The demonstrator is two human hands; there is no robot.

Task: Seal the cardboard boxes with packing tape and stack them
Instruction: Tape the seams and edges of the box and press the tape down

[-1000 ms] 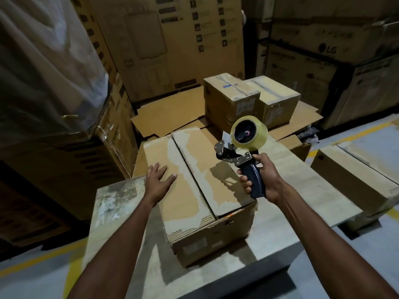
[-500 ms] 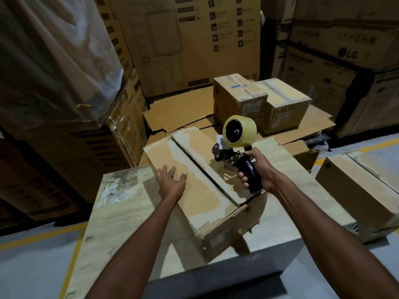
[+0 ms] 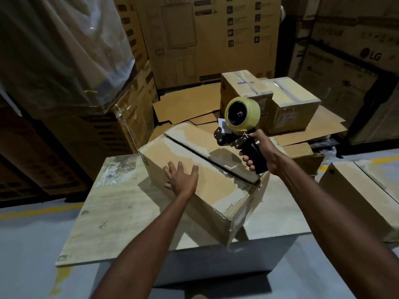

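A worn cardboard box [image 3: 218, 190] lies turned at an angle on the pale wooden table [image 3: 121, 203], its two top flaps closed with a dark seam between them. My left hand [image 3: 182, 180] presses flat on the near left flap, fingers spread. My right hand [image 3: 260, 152] grips the black handle of a tape dispenser [image 3: 236, 124] with a yellowish roll of clear tape, held just above the box's far right flap. Two taped boxes [image 3: 269, 100] stand side by side behind it on flattened cardboard.
Another cardboard box [image 3: 362, 190] sits low at the right. Tall stacks of large printed cartons line the back and right. A plastic-wrapped stack [image 3: 60, 55] looms at the left. Flattened cardboard sheets [image 3: 185, 106] cover the floor behind the table.
The box has turned on the table so a corner points toward me. My left hand slid along the left flap. The dispenser stayed over the right flap, and my view pulled back.
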